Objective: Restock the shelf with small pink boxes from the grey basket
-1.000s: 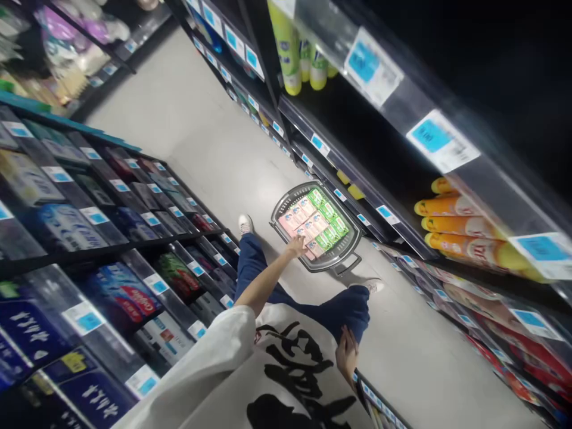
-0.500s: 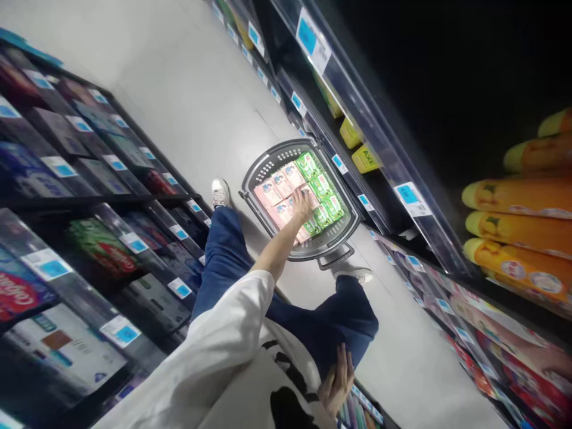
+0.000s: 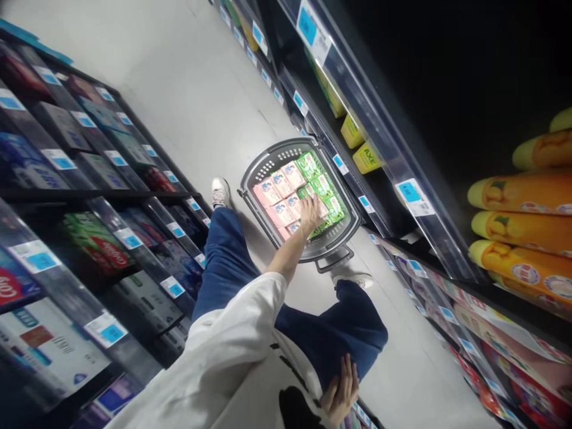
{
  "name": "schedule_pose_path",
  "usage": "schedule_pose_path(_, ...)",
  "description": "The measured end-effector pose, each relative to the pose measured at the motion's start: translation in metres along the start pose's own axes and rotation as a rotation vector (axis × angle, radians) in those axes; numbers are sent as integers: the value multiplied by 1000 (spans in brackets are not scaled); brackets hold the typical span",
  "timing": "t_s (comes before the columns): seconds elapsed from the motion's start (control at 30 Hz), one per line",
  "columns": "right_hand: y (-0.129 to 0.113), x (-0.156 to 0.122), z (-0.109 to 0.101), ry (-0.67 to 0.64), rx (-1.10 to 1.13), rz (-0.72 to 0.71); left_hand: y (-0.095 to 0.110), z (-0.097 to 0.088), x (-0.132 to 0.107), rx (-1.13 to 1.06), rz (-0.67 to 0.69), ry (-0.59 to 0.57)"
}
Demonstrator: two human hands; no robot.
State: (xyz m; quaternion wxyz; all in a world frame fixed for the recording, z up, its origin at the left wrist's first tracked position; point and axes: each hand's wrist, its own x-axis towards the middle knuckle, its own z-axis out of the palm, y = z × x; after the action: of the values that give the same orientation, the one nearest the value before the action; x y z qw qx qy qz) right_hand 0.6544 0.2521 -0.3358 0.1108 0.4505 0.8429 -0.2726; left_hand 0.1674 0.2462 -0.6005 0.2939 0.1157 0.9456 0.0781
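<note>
My left hand (image 3: pixel 310 214) reaches down into a grey shopping basket (image 3: pixel 268 165) that stands on the floor. Its fingers lie spread on the packs near the basket's middle, where pink packs (image 3: pixel 277 187) meet green packs (image 3: pixel 313 167). I cannot see it grip any pack. My right hand (image 3: pixel 342 390) rests with its fingers stretched out against my right thigh in blue trousers (image 3: pixel 344 328). I am crouched, one white shoe (image 3: pixel 220 192) left of the basket and the other (image 3: pixel 353 277) just below its handle.
A narrow shop aisle with a pale floor (image 3: pixel 187 89). Dark shelves of toothpaste boxes (image 3: pixel 96 238) stand on the left. On the right, shelves hold yellow boxes (image 3: pixel 364 158) and orange-yellow bottles (image 3: pixel 518 196), with blue price tags (image 3: pixel 410 193) along the edges.
My left hand has moved from the basket's near edge further in over the packs. The view has swung down and right. My right hand stays on the thigh.
</note>
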Motion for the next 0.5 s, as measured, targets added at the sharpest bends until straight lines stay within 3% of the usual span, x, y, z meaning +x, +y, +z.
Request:
schedule_pose_path(0.17,9,8,-1,-16,-39,-63,8,-5,-2,-217,-52,-49)
schedule_pose_path(0.3,13,12,-2,-25,-87,-120,3,-23,-11,-811,-118,-246)
schedule_pose_path(0.4,1,20,-8,-31,-89,-131,-7,-44,-42,-1105,-163,-398)
schedule_pose_path(0.5,-36,39,-22,-74,-118,-73,-26,-71,-95,-1368,-165,-542)
